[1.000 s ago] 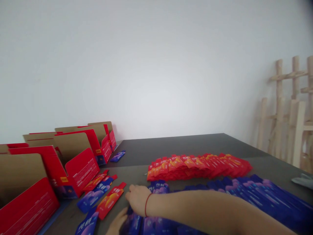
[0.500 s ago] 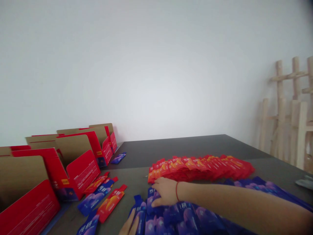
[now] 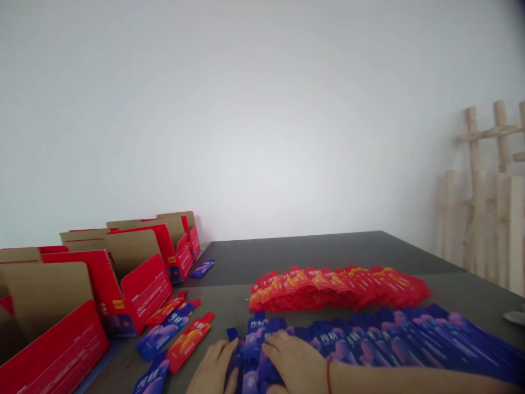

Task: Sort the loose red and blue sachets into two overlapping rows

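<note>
Blue sachets [image 3: 369,339] with purple fruit prints lie overlapped in a long row at the near side of the table. At the row's left end, my left hand [image 3: 213,368] curls its fingers and thumb round a blue sachet [image 3: 234,358]. My right hand [image 3: 297,361], a red band at its wrist, is closed over blue sachets just right of it, thumb low and fingers at a sachet's left edge. Its palm hides part of the row. Behind lies a row of red sachets [image 3: 328,287] with orange fruit prints, touched by neither hand.
Open red cartons [image 3: 141,293] with brown insides line the table's left side. Loose sachets lie beside them, among them a red one [image 3: 190,342] and a blue one [image 3: 203,268]. Wooden fencing [image 3: 476,191] leans at the wall on the right.
My right hand has drawn back from the far ends of the blue sachets towards me, uncovering more of the row. My left hand has come further into view around the leftmost blue sachet.
</note>
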`<state>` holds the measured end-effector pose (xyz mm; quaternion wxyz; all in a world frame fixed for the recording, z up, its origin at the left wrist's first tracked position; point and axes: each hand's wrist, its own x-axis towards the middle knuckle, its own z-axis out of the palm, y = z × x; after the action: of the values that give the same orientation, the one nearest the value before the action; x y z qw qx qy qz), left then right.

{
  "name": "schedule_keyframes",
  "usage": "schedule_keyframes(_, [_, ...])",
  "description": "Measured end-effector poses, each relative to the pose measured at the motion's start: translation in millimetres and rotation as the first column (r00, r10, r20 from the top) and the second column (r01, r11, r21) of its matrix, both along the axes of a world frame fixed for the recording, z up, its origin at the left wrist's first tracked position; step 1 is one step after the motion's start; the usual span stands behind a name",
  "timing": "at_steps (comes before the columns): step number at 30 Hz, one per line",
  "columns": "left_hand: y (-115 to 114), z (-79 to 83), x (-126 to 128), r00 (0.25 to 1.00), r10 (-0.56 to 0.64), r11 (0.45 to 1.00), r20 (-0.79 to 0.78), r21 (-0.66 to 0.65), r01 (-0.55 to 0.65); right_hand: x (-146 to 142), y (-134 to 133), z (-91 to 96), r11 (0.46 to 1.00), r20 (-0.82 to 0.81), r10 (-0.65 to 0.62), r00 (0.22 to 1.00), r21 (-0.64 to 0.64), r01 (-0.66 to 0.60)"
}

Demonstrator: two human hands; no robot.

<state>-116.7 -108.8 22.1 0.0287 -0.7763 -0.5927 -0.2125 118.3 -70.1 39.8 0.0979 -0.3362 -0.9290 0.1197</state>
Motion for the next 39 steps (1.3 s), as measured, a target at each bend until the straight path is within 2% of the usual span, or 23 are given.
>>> schedule_keyframes(4, [14.3,1.1,12.7,0.999,0.038,0.995,-0.006,-0.094,-0.039,-0.5,3.2,-22.6,0.989,0.008,0.05,0.999,0.142,-0.05])
schedule_keyframes(8, [23.9,-16.0,9.8,0.999,-0.022,0.995,-0.024,-0.098,0.019,2.6,0.8,-24.7,0.978,0.004,0.091,0.996,0.19,-0.091])
schedule_keyframes(12, [22.4,-25.9,4.3,0.999,-0.04,0.98,0.02,-0.196,0.043,4.6,-6.9,-6.3,0.989,-0.029,0.085,0.996,0.122,-0.081])
schedule_keyframes(16, [12.8,-21.0,3.4,0.991,-0.022,0.976,0.133,-0.211,0.05,2.5,-3.8,17.7,0.995,-0.139,0.054,0.989,-0.076,-0.065])
schedule_keyframes(18, [9.4,-18.2,3.9,0.98,-0.008,0.978,0.197,-0.204,0.05,0.5,0.2,23.1,0.99,-0.167,0.058,0.984,-0.114,-0.077])
schedule_keyframes(20, [8.5,-16.9,4.5,0.976,-0.013,0.976,0.216,-0.208,0.059,-0.8,1.6,21.7,0.991,-0.145,0.046,0.988,-0.121,-0.064])
schedule_keyframes(23, [10.4,-16.8,5.0,0.985,-0.045,0.969,0.165,-0.231,0.083,0.3,-4.2,15.0,0.986,-0.099,0.019,0.995,-0.163,-0.035])
schedule_keyframes(26, [12.0,-17.0,4.4,0.989,-0.056,0.966,0.14,-0.241,0.089,2.4,-9.7,15.6,0.983,-0.099,0.045,0.994,-0.171,-0.061])
schedule_keyframes(31, [12.0,-19.8,1.3,0.974,-0.095,0.972,0.205,-0.19,0.135,-11.1,10.3,23.1,0.998,-0.102,0.044,0.994,-0.039,-0.048])
schedule_keyframes(34, [11.3,-22.8,-0.2,0.963,-0.111,0.975,0.247,-0.161,0.153,-26.1,24.6,17.2,0.999,-0.021,0.023,1.0,-0.036,-0.024])
schedule_keyframes(36, [10.5,-24.8,-0.9,0.959,-0.091,0.974,0.268,-0.178,0.142,-31.9,24.8,11.9,0.998,0.008,0.02,1.0,-0.061,-0.019])
schedule_keyframes(39, [9.5,-28.1,-1.2,0.951,-0.053,0.972,0.303,-0.204,0.119,-31.4,11.5,8.4,0.997,-0.026,0.01,1.0,-0.073,-0.012])
